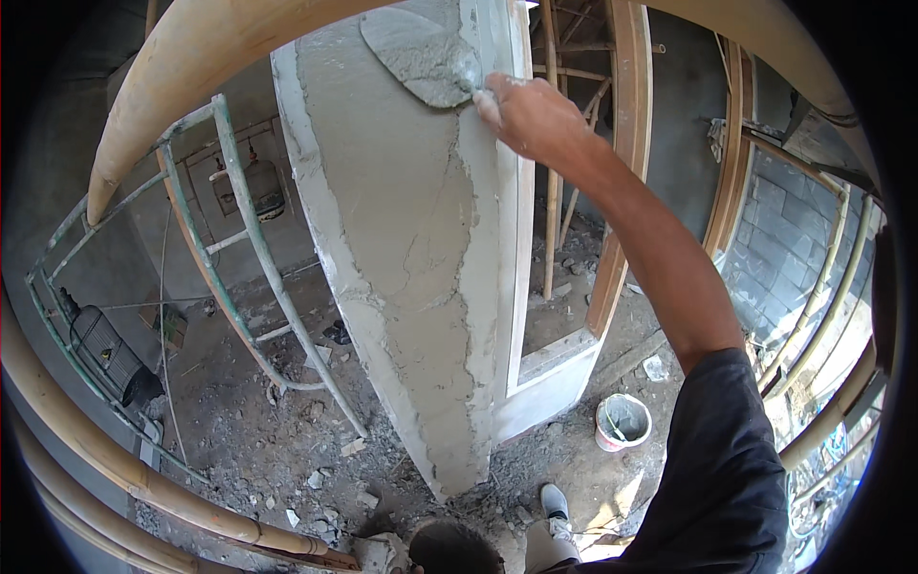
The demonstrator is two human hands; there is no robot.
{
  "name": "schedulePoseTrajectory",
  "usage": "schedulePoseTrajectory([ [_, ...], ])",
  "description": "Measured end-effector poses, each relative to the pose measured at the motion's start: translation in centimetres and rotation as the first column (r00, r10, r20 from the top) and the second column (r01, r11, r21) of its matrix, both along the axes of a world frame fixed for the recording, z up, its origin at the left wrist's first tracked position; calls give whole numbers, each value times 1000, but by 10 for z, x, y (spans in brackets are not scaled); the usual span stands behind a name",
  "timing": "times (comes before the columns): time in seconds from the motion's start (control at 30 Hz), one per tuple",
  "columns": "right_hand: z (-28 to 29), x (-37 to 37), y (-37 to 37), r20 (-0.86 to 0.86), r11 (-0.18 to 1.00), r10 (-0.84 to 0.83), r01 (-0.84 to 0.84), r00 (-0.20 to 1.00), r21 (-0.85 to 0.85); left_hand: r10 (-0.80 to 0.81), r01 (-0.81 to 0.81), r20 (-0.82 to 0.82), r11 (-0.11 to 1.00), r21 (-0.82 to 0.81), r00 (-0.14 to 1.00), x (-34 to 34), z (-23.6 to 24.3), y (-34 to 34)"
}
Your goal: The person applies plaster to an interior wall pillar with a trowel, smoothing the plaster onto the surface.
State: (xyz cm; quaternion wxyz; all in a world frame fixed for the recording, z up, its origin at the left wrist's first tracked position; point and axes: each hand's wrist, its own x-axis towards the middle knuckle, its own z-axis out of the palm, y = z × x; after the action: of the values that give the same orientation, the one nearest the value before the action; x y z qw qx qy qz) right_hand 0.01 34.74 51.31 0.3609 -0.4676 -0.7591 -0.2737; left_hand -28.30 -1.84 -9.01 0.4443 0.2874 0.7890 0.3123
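My right hand (535, 117) is closed around the handle of a trowel (406, 40), reaching up and forward with the arm stretched out. Grey mortar (432, 69) lies on the broad, rounded blade. Behind the trowel stands a tall column (382, 220) coated in wet grey plaster, rough and cracked lower down, with lighter bands along both edges. The blade overlaps the column's upper part; whether it touches the surface I cannot tell. My left hand is out of view.
Bamboo poles (182, 81) curve close around me. A green metal frame (244, 215) stands left, a wooden frame (626, 143) right of the column. Far below are a white bucket (623, 423), rubble-strewn ground (287, 450) and another person's dark-haired head (452, 548).
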Motion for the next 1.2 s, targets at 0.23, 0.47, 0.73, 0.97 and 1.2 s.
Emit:
schedulePoseTrajectory([
  [0.23,-132,-12,1,-124,991,97,-108,987,-83,-11,7,31,990,138,999,-27,-48,-6],
  [0.47,-230,-38,-21,-199,909,65,-140,978,-392,195,-214,104,949,233,975,-43,-67,-24],
  [0.73,-361,-25,-45,-225,790,62,-185,972,-585,94,-90,-25,988,123,995,-35,5,-27],
  [0.97,-290,-32,-54,-399,889,69,-239,914,-392,146,-101,-187,968,232,971,-21,57,-23],
  [1.2,-185,-39,-22,-93,962,142,-160,985,-222,188,-161,-111,962,218,976,-25,54,-18],
])
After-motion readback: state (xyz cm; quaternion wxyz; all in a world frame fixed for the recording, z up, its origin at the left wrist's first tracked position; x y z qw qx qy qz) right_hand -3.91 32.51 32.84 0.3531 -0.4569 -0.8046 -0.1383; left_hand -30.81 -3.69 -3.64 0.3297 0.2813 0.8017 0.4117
